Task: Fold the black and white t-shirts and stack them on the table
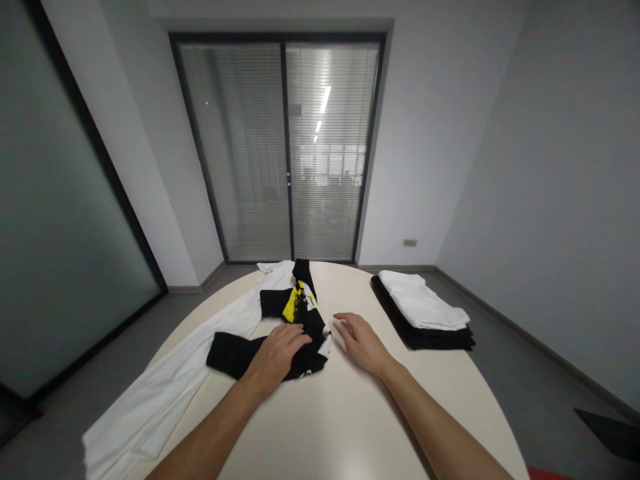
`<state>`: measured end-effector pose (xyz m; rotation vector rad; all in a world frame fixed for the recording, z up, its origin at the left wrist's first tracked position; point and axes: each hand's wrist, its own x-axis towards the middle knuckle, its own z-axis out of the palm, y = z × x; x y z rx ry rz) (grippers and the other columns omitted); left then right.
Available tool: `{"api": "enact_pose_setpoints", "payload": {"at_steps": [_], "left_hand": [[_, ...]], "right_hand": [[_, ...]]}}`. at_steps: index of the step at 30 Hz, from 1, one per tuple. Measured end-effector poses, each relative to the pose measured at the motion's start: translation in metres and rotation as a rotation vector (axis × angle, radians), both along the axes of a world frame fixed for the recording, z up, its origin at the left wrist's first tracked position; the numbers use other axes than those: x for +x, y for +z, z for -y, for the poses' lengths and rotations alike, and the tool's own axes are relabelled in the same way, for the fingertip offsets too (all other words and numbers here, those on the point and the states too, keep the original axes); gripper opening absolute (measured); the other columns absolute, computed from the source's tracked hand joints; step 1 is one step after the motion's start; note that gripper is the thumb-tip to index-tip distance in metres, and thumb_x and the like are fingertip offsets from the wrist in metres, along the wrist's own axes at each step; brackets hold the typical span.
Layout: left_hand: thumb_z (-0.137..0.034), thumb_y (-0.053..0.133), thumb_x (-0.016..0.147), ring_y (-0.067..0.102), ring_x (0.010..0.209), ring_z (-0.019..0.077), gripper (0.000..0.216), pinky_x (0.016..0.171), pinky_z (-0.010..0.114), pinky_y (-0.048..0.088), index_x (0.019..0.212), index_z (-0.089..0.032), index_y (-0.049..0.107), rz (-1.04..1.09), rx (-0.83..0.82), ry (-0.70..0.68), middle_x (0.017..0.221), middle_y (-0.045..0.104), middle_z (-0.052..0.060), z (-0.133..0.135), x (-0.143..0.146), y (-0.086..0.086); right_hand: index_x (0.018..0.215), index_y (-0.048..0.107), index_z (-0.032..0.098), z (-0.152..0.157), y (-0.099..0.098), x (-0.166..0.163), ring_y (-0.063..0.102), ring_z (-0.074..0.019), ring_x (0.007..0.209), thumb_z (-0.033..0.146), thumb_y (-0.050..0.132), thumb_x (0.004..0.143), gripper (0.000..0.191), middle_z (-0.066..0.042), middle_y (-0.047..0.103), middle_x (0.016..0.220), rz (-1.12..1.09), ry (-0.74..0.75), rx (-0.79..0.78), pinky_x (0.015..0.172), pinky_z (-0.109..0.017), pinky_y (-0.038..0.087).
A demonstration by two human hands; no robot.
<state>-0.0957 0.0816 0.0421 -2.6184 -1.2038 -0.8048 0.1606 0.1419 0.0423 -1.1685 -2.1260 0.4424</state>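
On the round cream counter (340,427), got a black garment with yellow-and-white print (316,325) under the left hand (280,350), likely for steadying; bent fingers, can't tell if gripping. Open, empty right hand (363,343) alongside. Folded white-and-black cloth pile (425,303) well aside, maybe for room.

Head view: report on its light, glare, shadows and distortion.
Head view: grey, dim walls; pale glare on the near tabletop; bright streaks through the blinds; soft shadow along the right forearm; door frame leaning, apparently from wide-angle distortion.
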Motion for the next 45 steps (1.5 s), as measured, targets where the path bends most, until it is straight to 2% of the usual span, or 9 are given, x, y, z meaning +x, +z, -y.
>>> {"api": "enact_pose_setpoints", "payload": {"at_steps": [4, 9, 15, 19, 24, 28, 33, 39, 45], "left_hand": [[-0.013, 0.049, 0.098, 0.056, 0.121, 0.0237, 0.023, 0.101, 0.040, 0.047, 0.111, -0.022, 0.065, -0.189, 0.022, -0.249, 0.111, 0.069, 0.007, 0.016, 0.023, 0.012], [-0.015, 0.054, 0.091, 0.060, 0.110, 0.0230, 0.030, 0.091, 0.035, 0.051, 0.119, -0.025, 0.063, -0.174, -0.074, -0.240, 0.116, 0.065, 0.007, 0.029, 0.037, 0.018], [-0.030, 0.052, 0.095, 0.065, 0.099, 0.0221, 0.041, 0.085, 0.034, 0.054, 0.136, -0.025, 0.051, -0.007, -0.218, -0.128, 0.115, 0.066, 0.008, 0.034, 0.031, 0.025], [-0.029, 0.042, 0.101, 0.066, 0.103, 0.0198, 0.036, 0.091, 0.032, 0.053, 0.135, -0.024, 0.052, 0.111, -0.285, -0.096, 0.117, 0.067, 0.006, 0.032, 0.030, 0.023], [-0.029, 0.038, 0.103, 0.067, 0.107, 0.0188, 0.031, 0.096, 0.031, 0.051, 0.126, -0.023, 0.059, 0.238, -0.318, -0.066, 0.115, 0.070, 0.006, 0.030, 0.030, 0.019], [-0.027, 0.042, 0.101, 0.068, 0.102, 0.0185, 0.028, 0.093, 0.031, 0.051, 0.117, -0.022, 0.064, 0.236, -0.340, -0.119, 0.110, 0.072, 0.005, 0.031, 0.030, 0.021], [-0.029, 0.038, 0.103, 0.068, 0.092, 0.0156, 0.032, 0.087, 0.027, 0.049, 0.111, -0.023, 0.068, 0.276, -0.549, -0.228, 0.100, 0.074, 0.003, 0.037, 0.032, 0.032], [-0.040, 0.034, 0.105, 0.067, 0.079, 0.0159, 0.039, 0.080, 0.029, 0.052, 0.111, -0.018, 0.066, 0.526, -0.654, -0.095, 0.090, 0.072, 0.005, 0.026, 0.026, 0.023], [-0.045, 0.046, 0.100, 0.035, 0.145, 0.0260, 0.051, 0.119, 0.047, 0.030, 0.148, -0.029, 0.043, 0.348, -0.553, -0.055, 0.160, 0.032, 0.009, 0.015, 0.013, 0.004]], "right_hand": [[0.131, 0.058, 0.024, 0.008, 0.009, -0.007, 0.055, -0.0237, 0.123, 0.047, 0.051, 0.096, 0.042, -0.009, 0.063, 0.131, -0.097, 0.067, 0.024, 0.108, -0.040, 0.040], [0.109, 0.069, 0.026, 0.015, 0.012, -0.018, 0.061, -0.0226, 0.110, 0.041, 0.065, 0.088, 0.027, -0.006, 0.069, 0.116, -0.020, 0.108, 0.031, 0.100, -0.036, 0.045], [0.093, 0.062, 0.023, 0.001, 0.016, 0.002, 0.064, -0.0198, 0.071, 0.032, 0.047, 0.091, 0.017, -0.002, 0.069, 0.077, -0.027, -0.276, -0.162, 0.068, -0.030, 0.046], [0.099, 0.061, 0.020, -0.010, 0.016, 0.035, 0.065, -0.0244, 0.078, 0.023, 0.049, 0.085, 0.018, -0.009, 0.070, 0.082, 0.165, -0.472, -0.262, 0.069, -0.032, 0.044], [0.128, 0.056, 0.019, -0.010, 0.012, 0.038, 0.055, -0.0256, 0.123, 0.008, 0.049, 0.072, 0.057, -0.012, 0.061, 0.132, 0.157, -0.176, -0.005, 0.102, -0.037, 0.041], [0.150, 0.037, 0.023, -0.002, 0.011, 0.020, 0.052, -0.0262, 0.128, 0.033, 0.058, 0.085, 0.069, -0.011, 0.054, 0.142, 0.073, -0.096, 0.008, 0.108, -0.041, 0.039], [0.116, 0.066, 0.024, 0.001, 0.002, 0.011, 0.058, -0.0262, 0.116, 0.041, 0.065, 0.085, 0.036, -0.010, 0.064, 0.126, 0.140, 0.011, -0.051, 0.101, -0.038, 0.042], [0.093, 0.063, 0.023, -0.006, 0.003, 0.009, 0.063, -0.0213, 0.084, 0.041, 0.051, 0.087, 0.023, -0.001, 0.070, 0.086, -0.351, -0.067, -0.333, 0.078, -0.033, 0.048], [0.082, 0.061, 0.021, -0.019, 0.016, 0.018, 0.066, -0.0240, 0.074, 0.044, 0.049, 0.078, 0.026, -0.004, 0.069, 0.071, -1.134, -0.249, -0.671, 0.066, -0.033, 0.053]]}}
